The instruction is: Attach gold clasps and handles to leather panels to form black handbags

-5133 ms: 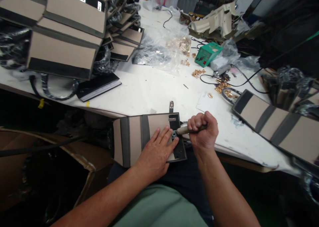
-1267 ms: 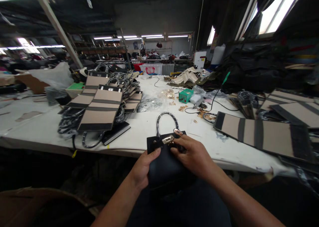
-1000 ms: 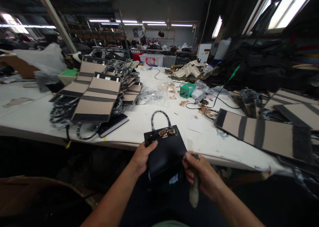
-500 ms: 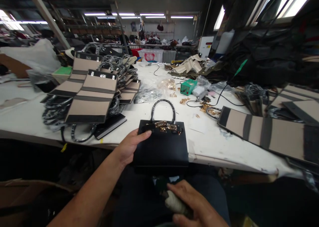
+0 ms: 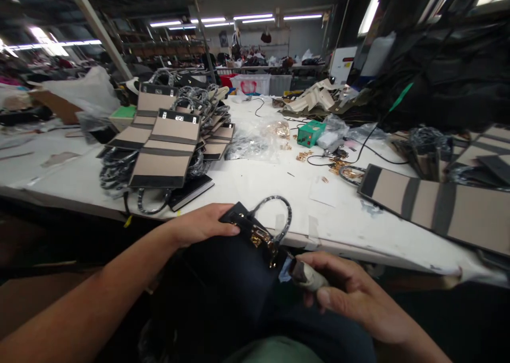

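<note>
A black handbag (image 5: 244,220) is tilted at the table's front edge, over my lap. Its looped handle (image 5: 287,214) is wrapped in clear plastic, and gold clasp hardware (image 5: 258,238) sits along its top. My left hand (image 5: 209,224) grips the bag's left upper corner, thumb on the near face. Close to the bag's right end, my right hand (image 5: 348,283) is closed around a short tool with a pale wrapped handle (image 5: 313,278). A light bluish patch shows by the tool's dark tip. Whether the tip touches the bag I cannot tell; the bag's lower part merges into shadow.
Flat beige-and-black bag panels (image 5: 165,145) with plastic-wrapped handles are piled at left. Another panel (image 5: 428,203) lies at right. Behind stand a green box (image 5: 311,134) with a cord, small gold fittings (image 5: 305,155) and clear plastic bags (image 5: 249,145) on the white table (image 5: 271,187).
The handbag has tipped from upright and dropped nearer my lap, with its right end turned towards me. My right hand has risen with the tool to the bag's right end.
</note>
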A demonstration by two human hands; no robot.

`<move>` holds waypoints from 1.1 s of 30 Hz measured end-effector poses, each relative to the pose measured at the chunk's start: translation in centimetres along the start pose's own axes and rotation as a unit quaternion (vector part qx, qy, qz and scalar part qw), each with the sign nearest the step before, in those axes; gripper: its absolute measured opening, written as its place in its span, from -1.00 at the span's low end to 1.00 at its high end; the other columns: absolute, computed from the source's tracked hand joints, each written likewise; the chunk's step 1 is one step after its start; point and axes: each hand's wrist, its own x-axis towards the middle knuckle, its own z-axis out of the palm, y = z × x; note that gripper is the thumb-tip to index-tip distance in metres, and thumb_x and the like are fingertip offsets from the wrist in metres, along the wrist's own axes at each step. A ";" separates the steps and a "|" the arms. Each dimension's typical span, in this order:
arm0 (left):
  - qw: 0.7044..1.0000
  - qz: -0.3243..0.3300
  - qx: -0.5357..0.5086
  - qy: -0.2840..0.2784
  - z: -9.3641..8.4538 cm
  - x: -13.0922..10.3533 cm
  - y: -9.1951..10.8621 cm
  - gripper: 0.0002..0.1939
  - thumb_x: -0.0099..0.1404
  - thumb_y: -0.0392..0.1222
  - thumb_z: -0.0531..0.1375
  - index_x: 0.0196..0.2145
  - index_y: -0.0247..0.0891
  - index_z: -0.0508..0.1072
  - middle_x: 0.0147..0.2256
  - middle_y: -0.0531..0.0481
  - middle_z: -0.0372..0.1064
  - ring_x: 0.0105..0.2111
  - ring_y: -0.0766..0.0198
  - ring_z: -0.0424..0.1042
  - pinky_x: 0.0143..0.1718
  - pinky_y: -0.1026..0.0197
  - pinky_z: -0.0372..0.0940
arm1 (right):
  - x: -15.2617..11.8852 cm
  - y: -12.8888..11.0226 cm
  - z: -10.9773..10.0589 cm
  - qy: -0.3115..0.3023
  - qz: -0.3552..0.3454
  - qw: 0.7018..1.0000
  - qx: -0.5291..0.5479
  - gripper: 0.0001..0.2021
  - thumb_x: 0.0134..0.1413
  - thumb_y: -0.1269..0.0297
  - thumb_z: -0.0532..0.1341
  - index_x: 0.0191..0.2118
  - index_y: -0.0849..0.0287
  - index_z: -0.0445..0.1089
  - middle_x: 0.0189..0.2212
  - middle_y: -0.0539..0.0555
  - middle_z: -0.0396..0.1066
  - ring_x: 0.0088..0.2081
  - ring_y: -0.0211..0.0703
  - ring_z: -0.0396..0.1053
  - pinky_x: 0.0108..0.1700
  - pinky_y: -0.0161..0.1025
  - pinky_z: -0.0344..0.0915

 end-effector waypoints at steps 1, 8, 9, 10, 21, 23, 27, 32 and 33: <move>0.999 0.016 0.033 -0.017 0.4 2.4 -0.9 -0.60 0.17 -0.04 0.35 -0.06 -0.22 0.50 -0.05 -0.02 0.56 -0.03 0.05 0.50 0.04 0.11 0.35 | 0.0 0.1 -0.4 0.025 -0.009 0.999 -0.031 -0.52 0.21 0.04 0.30 0.20 0.02 0.38 -0.13 0.10 0.50 -0.13 -0.06 0.44 -0.11 -0.20 0.37; 0.957 0.062 0.263 0.100 2.4 13.6 -4.4 -0.61 0.17 -0.05 0.29 -0.05 -0.18 0.51 -0.11 -0.03 0.55 -0.07 0.04 0.49 0.00 0.09 0.33 | 2.7 1.1 -5.8 0.133 -0.065 0.946 -0.289 -0.59 0.31 0.07 0.19 0.21 0.03 0.39 0.07 0.15 0.40 0.10 0.01 0.36 0.20 -0.04 0.25; 0.951 0.059 0.276 0.128 2.7 14.1 -4.7 -0.62 0.20 -0.04 0.27 -0.02 -0.16 0.50 -0.07 -0.05 0.53 -0.04 0.01 0.47 0.03 0.05 0.31 | 3.3 1.3 -6.6 0.137 -0.061 0.939 -0.310 -0.59 0.31 0.08 0.18 0.20 0.04 0.39 0.05 0.16 0.42 0.07 0.00 0.38 0.17 -0.04 0.27; 0.943 0.055 0.287 0.157 3.1 14.3 -5.0 -0.63 0.25 -0.04 0.23 0.00 -0.13 0.49 -0.03 -0.07 0.50 0.01 -0.02 0.43 0.06 0.01 0.28 | 3.9 1.5 -7.3 0.138 -0.051 0.932 -0.330 -0.58 0.31 0.08 0.18 0.21 0.04 0.39 0.05 0.16 0.42 0.06 0.00 0.38 0.15 -0.04 0.29; 0.839 0.100 0.395 0.361 6.0 15.8 -8.6 -0.72 0.26 -0.30 0.21 -0.10 -0.01 0.54 -0.13 0.01 0.45 -0.06 0.08 0.33 -0.06 0.01 0.22 | 9.3 0.3 -9.7 0.046 0.029 0.902 -0.429 -0.66 0.31 0.08 0.14 0.09 0.03 0.47 0.01 0.09 0.51 -0.01 -0.02 0.45 0.06 -0.11 0.35; 0.844 0.102 0.388 0.355 6.0 16.0 -8.6 -0.74 0.26 -0.30 0.22 -0.14 0.00 0.55 -0.13 0.02 0.44 -0.06 0.08 0.32 -0.08 0.01 0.21 | 10.1 0.1 -10.0 0.040 0.034 0.886 -0.461 -0.67 0.21 0.08 0.25 0.04 0.03 0.49 -0.03 0.08 0.52 -0.05 -0.02 0.46 0.01 -0.13 0.36; 0.847 0.089 0.386 0.353 6.1 16.1 -8.4 -0.86 0.28 -0.16 0.26 -0.18 -0.03 0.54 -0.14 0.02 0.45 -0.06 0.05 0.32 -0.11 -0.03 0.18 | 11.4 -0.2 -10.5 -0.018 0.068 0.868 -0.492 -0.68 0.19 0.13 0.28 0.06 -0.01 0.45 -0.12 0.02 0.53 -0.15 -0.07 0.47 -0.08 -0.17 0.36; 0.855 0.073 0.382 0.343 6.0 16.1 -7.8 -0.72 0.31 0.15 0.24 -0.19 -0.07 0.52 -0.13 -0.01 0.44 -0.04 0.01 0.32 -0.09 -0.06 0.17 | 12.0 -0.4 -10.4 -0.081 0.019 0.807 -0.585 -0.66 0.35 0.17 0.12 0.18 -0.04 0.38 -0.09 0.09 0.47 -0.07 -0.03 0.43 -0.04 -0.13 0.33; 0.857 0.070 0.382 0.339 5.8 16.1 -7.8 -0.69 0.36 0.17 0.18 -0.19 -0.08 0.52 -0.13 -0.02 0.45 -0.04 0.01 0.32 -0.09 -0.06 0.17 | 12.2 -0.4 -10.3 -0.085 0.019 0.796 -0.599 -0.66 0.37 0.15 0.10 0.18 -0.03 0.38 -0.11 0.11 0.46 -0.08 -0.03 0.43 -0.06 -0.12 0.34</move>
